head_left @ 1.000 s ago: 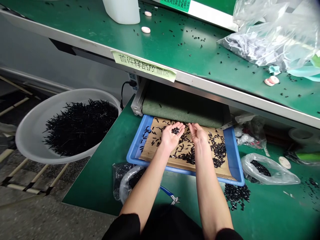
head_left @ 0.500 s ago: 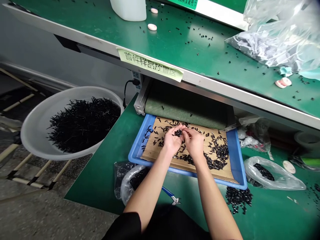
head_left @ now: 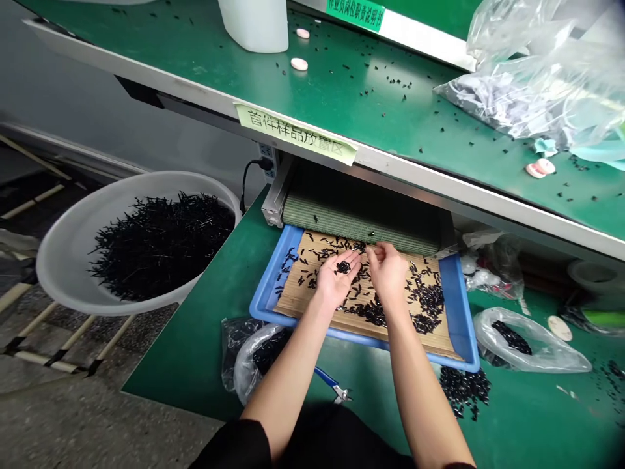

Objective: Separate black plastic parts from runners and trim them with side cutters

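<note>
Palm up over the tray, my left hand (head_left: 334, 281) has its fingers stretched out and carries a small heap of shiny black pieces (head_left: 343, 267) in the palm. Just to its right, my right hand (head_left: 389, 268) has thumb and forefinger pinched together near the tray's far side; whatever is between the tips is too small to make out. Under both hands lies a blue tray (head_left: 461, 306) lined with brown cardboard (head_left: 293, 303). Many loose black pieces (head_left: 430, 299) are scattered on the cardboard, thickest at the right and near side.
Behind the tray a green conveyor belt (head_left: 332, 225) ends under a shelf (head_left: 195, 71). Blue-handled cutters (head_left: 334, 385) lie in front. Bags of black parts (head_left: 251, 358) flank the tray, with a loose pile (head_left: 463, 387) at right. A large white basin (head_left: 63, 273) of black strips stands left.
My hands have moved apart: the right hand has shifted right, away from the left palm. The left palm has opened out, showing the black pieces in it.
</note>
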Available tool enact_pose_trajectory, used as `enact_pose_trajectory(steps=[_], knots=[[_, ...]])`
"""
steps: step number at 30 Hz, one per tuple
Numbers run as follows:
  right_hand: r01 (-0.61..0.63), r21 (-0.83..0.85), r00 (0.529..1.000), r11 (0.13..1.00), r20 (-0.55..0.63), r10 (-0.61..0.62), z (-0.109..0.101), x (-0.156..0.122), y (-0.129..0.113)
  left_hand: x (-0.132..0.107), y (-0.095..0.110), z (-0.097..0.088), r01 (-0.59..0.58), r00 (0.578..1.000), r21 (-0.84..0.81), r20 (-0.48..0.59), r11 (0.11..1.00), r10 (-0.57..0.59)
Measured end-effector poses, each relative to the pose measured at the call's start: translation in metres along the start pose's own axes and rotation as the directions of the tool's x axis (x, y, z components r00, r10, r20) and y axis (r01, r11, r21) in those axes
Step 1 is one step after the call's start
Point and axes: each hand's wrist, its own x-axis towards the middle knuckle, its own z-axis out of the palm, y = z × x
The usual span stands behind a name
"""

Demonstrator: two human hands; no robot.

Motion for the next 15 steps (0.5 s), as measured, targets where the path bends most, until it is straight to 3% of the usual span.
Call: enact_pose_trajectory(steps=[4,8,10,12,15], knots=[[0.061,0.115,0.985,0.991,-0.165,-0.041,0.018,0.017,-0.004,-0.003,0.000,0.001,-0.005,1.000,-0.004,-0.019,1.000,0.005],[0.055,0.117,0.980,0.992,-0.197,-0.031,0.023,0.017,0.006,-0.015,0.009,0.000,-0.019,0.999,-0.002,-0.035,1.000,0.019],[0.038,0.072,0.994,0.997,-0.109,-0.030,0.019,0.012,0.018,-0.023,0.018,-0.002,-0.040,0.998,0.000,-0.047,0.999,0.040],[0.038,-0.020,0.998,0.999,0.050,-0.037,0.017,0.007,0.031,-0.033,0.029,-0.006,-0.074,0.995,0.001,-0.061,0.997,0.073],[0.085,-0.100,0.964,0.991,0.261,-0.056,0.020,0.002,0.044,-0.046,0.039,-0.013,-0.114,0.990,0.008,-0.086,0.993,0.115]])
